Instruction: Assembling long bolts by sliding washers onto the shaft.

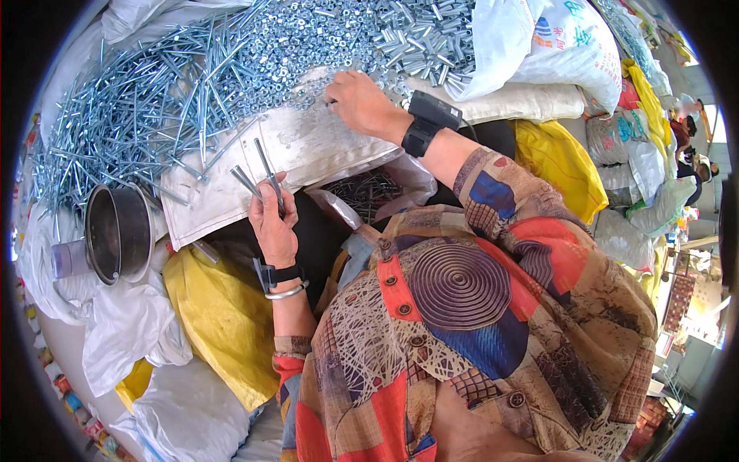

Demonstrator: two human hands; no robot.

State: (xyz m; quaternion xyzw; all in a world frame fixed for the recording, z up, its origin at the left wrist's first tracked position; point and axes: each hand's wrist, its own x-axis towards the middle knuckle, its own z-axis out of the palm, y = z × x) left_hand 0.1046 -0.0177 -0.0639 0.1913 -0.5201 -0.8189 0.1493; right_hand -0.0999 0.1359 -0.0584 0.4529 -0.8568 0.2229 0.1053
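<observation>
Left hand: fingers closed round several slim silver metal rods (265, 160), ends up and splayed; left hand (275, 219) at centre left of the frame.
Right hand: right hand (362, 104), upper centre, fingertips bunched narrow at the near edge of the small silver hexagonal nuts (296, 46); cannot tell whether one is pinched.
Handling, judged: rods best kept fanned, tips free; nuts best lifted singly, by fingertip, from the thin edge.
Long stock: tangled heap of long silver threaded bolts (123, 115), upper left; some jut over the off-white cloth pad (246, 158), liable to snag.
Short stock: short silver cylindrical sleeves (431, 38), top centre.
Obstruction, right: white printed plastic sack (570, 46), crowding the sleeves.
Vessel: dark round metal pot (127, 231), left.
Sacking: yellow woven sacks (215, 308), lower left and right.
</observation>
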